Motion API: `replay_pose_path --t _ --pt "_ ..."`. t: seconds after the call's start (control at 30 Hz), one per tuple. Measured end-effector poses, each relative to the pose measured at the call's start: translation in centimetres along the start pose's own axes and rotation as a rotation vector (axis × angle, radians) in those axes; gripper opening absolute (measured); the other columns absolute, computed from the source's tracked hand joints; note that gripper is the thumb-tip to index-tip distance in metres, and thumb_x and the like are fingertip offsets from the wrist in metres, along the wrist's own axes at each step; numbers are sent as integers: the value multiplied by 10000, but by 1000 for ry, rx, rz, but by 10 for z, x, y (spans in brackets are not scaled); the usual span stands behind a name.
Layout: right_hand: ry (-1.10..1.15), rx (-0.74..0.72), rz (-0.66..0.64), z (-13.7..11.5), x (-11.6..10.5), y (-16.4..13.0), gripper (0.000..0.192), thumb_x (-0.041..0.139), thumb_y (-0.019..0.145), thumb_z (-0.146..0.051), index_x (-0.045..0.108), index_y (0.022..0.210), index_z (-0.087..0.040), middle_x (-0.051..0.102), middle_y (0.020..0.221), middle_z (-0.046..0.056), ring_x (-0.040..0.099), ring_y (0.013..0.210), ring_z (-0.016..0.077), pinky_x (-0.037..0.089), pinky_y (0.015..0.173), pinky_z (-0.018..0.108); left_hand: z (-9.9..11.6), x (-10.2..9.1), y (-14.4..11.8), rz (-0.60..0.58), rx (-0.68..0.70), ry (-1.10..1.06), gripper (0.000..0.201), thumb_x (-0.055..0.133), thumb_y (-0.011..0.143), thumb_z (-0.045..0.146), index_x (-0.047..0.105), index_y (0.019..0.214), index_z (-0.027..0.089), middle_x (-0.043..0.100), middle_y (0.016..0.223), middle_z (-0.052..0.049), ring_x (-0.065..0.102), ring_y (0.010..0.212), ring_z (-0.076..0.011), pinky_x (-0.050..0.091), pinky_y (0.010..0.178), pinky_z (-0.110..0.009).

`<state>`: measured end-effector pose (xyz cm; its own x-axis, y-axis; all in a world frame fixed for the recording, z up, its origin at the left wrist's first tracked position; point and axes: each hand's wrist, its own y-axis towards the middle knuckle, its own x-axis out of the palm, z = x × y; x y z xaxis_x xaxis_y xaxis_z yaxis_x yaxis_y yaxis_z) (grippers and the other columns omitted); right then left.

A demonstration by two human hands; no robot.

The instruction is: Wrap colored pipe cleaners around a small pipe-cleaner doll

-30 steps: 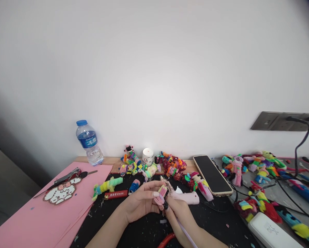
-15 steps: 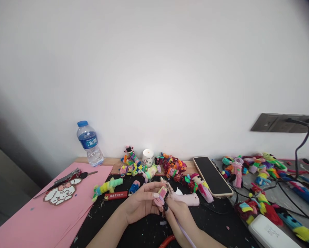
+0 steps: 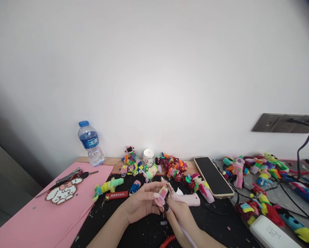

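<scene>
Two hands: left hand (image 3: 141, 203) and right hand (image 3: 178, 213) both pinch the pink chenille piece (image 3: 162, 194), fingers clamped.
Risk: piece may slip if either pinch loosens.

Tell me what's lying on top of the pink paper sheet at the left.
On the pink paper lie a white pixel-bead figure and dark metal tweezers or pliers beside it. Whatever is beneath the paper is covered. Both hands work away from it.

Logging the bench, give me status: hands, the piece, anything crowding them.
Left hand and right hand both pinch small pink-yellow fuzzy piece. Pink glue gun lies just behind. Red lighter left, apart.
</scene>
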<state>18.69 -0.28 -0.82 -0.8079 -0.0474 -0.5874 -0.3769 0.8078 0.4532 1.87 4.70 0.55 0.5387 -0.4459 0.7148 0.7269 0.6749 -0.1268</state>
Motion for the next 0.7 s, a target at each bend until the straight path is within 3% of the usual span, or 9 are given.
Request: replay_pose_path --t 0.7 --pt "-11 7 -16 -2 -2 -1 172 312 903 -168 446 801 -201 526 670 7 457 569 135 350 542 237 1 1 0 14 -4 13 314 698 669 157 657 978 198 622 816 -12 618 634 -121 456 616 -264"
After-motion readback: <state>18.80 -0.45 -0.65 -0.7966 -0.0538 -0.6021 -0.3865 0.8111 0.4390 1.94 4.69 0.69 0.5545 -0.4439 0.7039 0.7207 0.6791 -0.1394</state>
